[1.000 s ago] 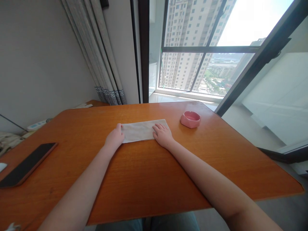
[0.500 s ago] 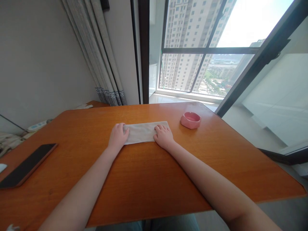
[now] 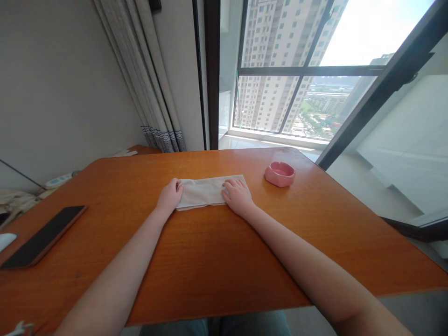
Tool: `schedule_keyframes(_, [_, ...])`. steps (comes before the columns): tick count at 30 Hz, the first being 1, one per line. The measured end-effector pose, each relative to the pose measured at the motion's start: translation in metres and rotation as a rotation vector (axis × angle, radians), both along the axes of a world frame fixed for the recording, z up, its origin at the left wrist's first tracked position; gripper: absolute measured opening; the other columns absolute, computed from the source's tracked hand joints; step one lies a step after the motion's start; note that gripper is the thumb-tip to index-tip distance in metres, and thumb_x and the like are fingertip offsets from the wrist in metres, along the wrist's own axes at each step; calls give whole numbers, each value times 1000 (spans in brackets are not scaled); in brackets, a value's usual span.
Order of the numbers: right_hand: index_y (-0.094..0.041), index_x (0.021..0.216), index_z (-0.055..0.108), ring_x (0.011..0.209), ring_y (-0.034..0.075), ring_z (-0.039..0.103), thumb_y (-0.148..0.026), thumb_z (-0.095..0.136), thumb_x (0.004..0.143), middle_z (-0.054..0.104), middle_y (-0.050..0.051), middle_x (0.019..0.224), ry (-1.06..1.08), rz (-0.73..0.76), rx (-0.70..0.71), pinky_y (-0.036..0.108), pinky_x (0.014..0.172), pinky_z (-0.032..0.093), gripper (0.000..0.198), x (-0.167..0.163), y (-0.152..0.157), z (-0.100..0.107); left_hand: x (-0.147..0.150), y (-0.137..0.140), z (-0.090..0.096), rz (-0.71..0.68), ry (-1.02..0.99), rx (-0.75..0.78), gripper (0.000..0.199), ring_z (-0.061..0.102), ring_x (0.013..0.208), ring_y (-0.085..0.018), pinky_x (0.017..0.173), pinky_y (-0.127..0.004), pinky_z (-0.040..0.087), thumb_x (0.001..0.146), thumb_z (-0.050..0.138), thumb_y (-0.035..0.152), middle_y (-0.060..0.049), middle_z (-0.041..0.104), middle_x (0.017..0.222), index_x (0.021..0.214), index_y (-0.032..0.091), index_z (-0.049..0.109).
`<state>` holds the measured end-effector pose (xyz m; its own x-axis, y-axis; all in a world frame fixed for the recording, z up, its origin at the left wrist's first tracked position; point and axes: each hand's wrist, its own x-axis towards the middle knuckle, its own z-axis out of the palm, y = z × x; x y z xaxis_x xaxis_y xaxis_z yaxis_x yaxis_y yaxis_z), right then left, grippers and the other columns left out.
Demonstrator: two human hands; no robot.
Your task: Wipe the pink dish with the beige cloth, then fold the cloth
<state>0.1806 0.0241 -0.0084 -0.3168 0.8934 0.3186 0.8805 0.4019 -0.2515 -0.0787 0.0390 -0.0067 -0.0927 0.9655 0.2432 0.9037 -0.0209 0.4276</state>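
A whitish cloth [image 3: 203, 192], folded into a long flat strip, lies across the wooden table in front of me. At its left end my left hand [image 3: 170, 194] is closed, thumb against fingers, pinching the cloth's edge; the fingertips are partly hidden. My right hand [image 3: 237, 195] rests palm down over the right end, fingers apart on the fabric. Along the near side the layers of the fold are slightly uneven.
A pink ashtray [image 3: 280, 174] stands right of the cloth on the table [image 3: 217, 261]. Toward the left lies a dark flat slab [image 3: 44, 238], with a white object [image 3: 6, 241] beside it. A power strip [image 3: 59, 180] is beyond the left edge.
My left hand has shifted slightly left, its thumb drawing in from on top of the cloth to the left edge. The right hand stays nearly in place. The view has shifted slightly.
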Motion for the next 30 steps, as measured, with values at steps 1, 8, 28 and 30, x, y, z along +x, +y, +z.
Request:
schedule_keyframes(1, [-20,112,58,116,23,45,-33,39,90,54,7,125,-10,6,-24,39,104,26,32,0,1,-2,-1,0,0,8,2,-26,19,59,76,-20,65,-29,41,84,44,34,-6,63,84,93,20,52])
schedule_keyframes(8, [-19,125,51,126,24,39,-41,37,91,44,9,138,-47,-44,-64,37,105,27,43,-1,3,-7,22,-14,10,-60,259,242,50,44,123,-27,99,-41,36,85,38,23,-17,47,133,135,14,37])
schedule_keyframes(28, [-10,143,29,137,41,14,-65,30,85,20,23,150,-116,-311,-258,58,106,13,80,-9,-5,-9,13,-6,4,94,189,-118,42,54,104,-36,89,-53,39,76,45,54,-19,61,102,77,16,62])
schedule_keyframes(30, [-11,142,31,137,41,16,-66,31,85,21,23,149,-94,-323,-239,59,105,14,79,-7,-4,-10,18,-6,4,40,106,-158,30,56,97,-34,81,-48,43,71,52,46,-16,62,97,78,17,58])
